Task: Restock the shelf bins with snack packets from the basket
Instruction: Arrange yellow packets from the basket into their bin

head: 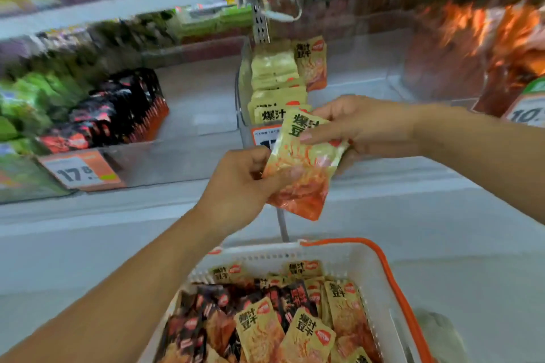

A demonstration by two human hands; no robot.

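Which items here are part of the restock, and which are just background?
In the job:
- yellow packet, held by left hand and right hand
- basket of packets
- clear bin with matching yellow packets

Background:
- black packets on the shelf
- green packets
- red packets
- price tag

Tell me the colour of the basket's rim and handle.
Orange, on a white perforated basket; the head view shows the rim clearly along the right side.

Above the clear bin, the upper shelf goods are only a blur. The price tag on its front is half hidden by the held packet.
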